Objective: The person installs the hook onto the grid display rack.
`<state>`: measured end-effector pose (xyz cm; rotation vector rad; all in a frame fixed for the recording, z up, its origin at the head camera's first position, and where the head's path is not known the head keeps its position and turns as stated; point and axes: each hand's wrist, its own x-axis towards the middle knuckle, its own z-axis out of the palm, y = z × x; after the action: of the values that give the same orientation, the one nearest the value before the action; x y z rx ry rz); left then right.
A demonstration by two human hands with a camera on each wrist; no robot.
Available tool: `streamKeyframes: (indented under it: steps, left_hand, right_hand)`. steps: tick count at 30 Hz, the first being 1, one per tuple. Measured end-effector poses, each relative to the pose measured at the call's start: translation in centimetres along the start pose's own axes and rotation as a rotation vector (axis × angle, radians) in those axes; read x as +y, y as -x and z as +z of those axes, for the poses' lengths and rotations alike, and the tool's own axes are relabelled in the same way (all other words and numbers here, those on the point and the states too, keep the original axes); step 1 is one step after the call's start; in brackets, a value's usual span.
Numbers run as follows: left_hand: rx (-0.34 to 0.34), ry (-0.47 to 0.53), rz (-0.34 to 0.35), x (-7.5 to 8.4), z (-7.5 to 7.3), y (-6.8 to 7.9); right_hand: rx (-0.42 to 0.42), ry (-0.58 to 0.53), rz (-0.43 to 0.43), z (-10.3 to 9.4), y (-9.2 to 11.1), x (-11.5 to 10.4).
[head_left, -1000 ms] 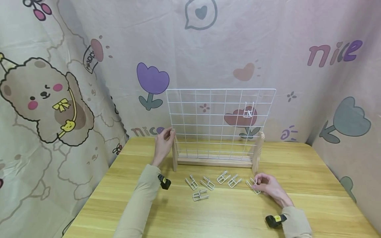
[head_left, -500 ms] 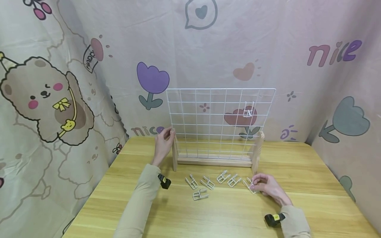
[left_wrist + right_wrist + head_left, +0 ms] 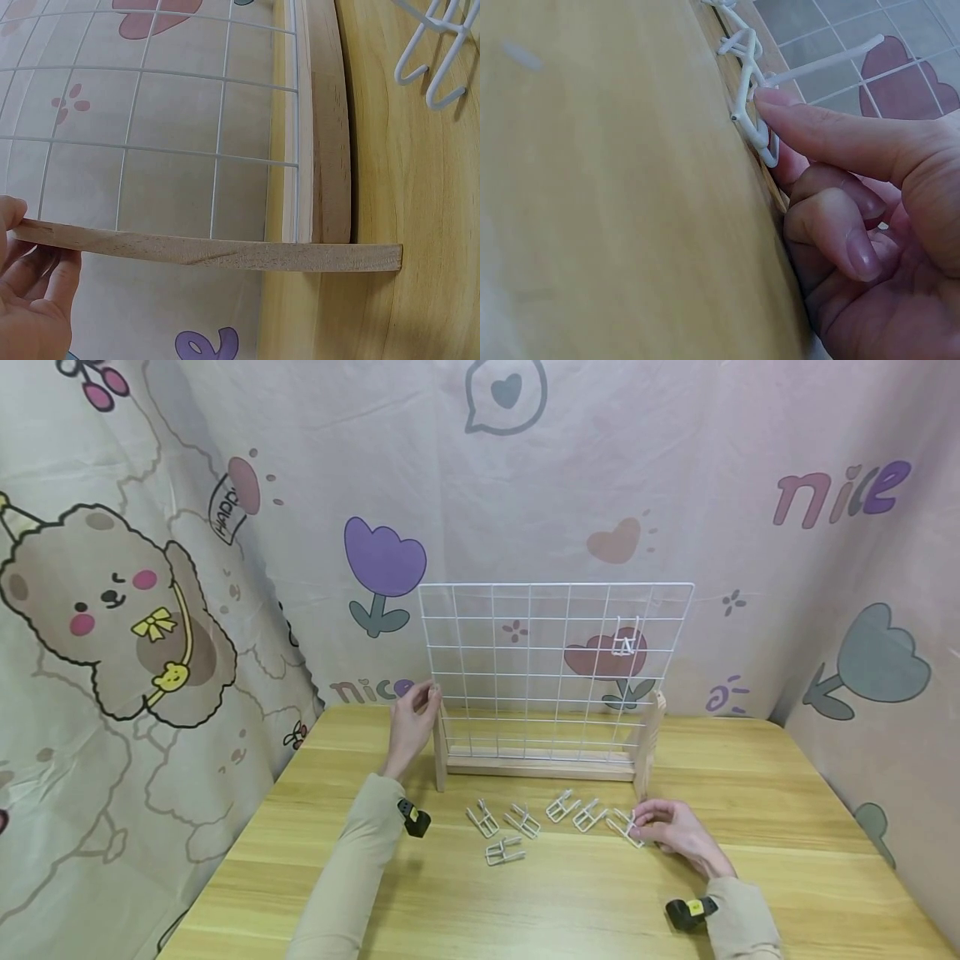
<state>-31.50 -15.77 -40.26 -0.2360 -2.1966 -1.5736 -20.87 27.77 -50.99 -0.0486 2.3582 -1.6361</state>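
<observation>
A white wire grid panel stands upright in a wooden base. My left hand pinches the top of the base's left wooden upright, thumb on one side and fingers on the other. On the table in front of the right upright, my right hand holds a white wire hook between thumb and index finger, its other fingers curled. One prong of that hook points up toward the panel. Another white hook hangs on the panel's upper right.
Several more white wire hooks lie on the wooden table in front of the base, one hook nearer me. A printed curtain surrounds the table's back and sides.
My right hand has shifted slightly left with the hook, which now shows more beyond the fingertips. The left hand has stayed on the upright.
</observation>
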Motion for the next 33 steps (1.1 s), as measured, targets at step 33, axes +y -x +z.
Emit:
streamKeyframes:
  steps: [33]
  left_hand:
    - [-0.01,-0.001,0.009,0.08,-0.18,0.19]
  right_hand:
    - [-0.168,-0.08,-0.123,-0.82,0.31,0.25]
